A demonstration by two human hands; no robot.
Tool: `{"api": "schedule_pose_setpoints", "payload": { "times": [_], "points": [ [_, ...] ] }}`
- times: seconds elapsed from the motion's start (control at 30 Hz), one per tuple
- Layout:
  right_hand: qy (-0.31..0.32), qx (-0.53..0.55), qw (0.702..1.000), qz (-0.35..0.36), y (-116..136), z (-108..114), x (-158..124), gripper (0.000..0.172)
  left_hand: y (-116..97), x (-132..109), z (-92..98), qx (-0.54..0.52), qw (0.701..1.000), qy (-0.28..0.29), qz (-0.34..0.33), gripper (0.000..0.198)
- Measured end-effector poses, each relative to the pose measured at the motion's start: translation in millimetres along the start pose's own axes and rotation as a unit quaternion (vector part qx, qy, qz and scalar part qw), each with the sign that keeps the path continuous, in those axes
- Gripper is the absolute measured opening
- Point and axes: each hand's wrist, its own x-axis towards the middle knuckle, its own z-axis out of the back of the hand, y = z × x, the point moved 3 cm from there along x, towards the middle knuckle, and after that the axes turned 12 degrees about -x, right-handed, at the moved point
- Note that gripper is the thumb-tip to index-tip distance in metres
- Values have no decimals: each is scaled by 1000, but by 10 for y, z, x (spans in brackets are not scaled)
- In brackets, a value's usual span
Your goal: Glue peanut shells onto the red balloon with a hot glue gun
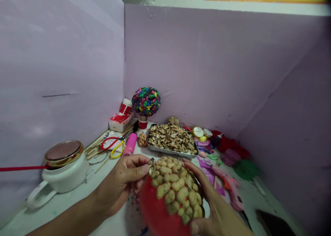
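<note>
A red balloon-like ball [156,206], partly covered with peanut shells [178,184], sits in front of me. My right hand [210,196] grips it from the right, with the fingers over the shells and the thumb low at the front. Between the thumb and fingertips of my left hand [122,179] is a single peanut shell [151,166], held at the ball's upper left edge. Whether that shell touches the ball is hard to tell. The lower left of the ball shows bare red. To the right of my right hand lies a pink glue gun [234,191].
Behind the ball stands a metal tray [170,152] heaped with peanut shells. A colourful ball on a cup [146,101] is at the back. Scissors [115,146], a pink roll [130,143] and a lidded white mug [64,175] are left; a dark phone-like slab [274,222] lies right.
</note>
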Motion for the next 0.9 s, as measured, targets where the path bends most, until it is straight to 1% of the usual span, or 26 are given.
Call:
{"api": "schedule_pose_setpoints", "payload": {
  "times": [0.07, 0.2, 0.3, 0.43, 0.53, 0.6, 0.7, 0.8, 0.9],
  "points": [
    [-1, -20, 1000, -14, 7, 9, -8, 108, 1, 7, 8, 0, 1000, 2, 0, 23],
    [-5, -71, 997, 0, 14, 32, -29, 104, -12, 25, 13, -1, 1000, 8, -8, 22],
    [-8, -115, 992, 41, 43, 37, -44, 104, -21, 37, 21, 3, 1000, 6, -11, 22],
    [-24, -180, 976, 121, 177, 13, -55, 104, -31, 34, 38, 3, 1000, -11, -14, 23],
    [-43, -195, 968, 149, 233, -5, -57, 104, -49, 12, 30, 2, 1000, -7, -14, 25],
    [-48, -192, 970, 143, 198, -14, -60, 97, -67, -5, 22, -2, 1000, -5, -18, 26],
    [-35, -190, 974, 118, 71, -39, -71, 76, -93, -19, 20, -5, 999, -7, -31, 25],
    [-21, -168, 981, 90, -39, -75, -67, 65, -99, -13, 23, 2, 999, -14, -41, 25],
    [-26, -149, 984, 93, -59, -98, -30, 54, -96, -2, 21, 1, 999, -23, -46, 26]
  ]
}}
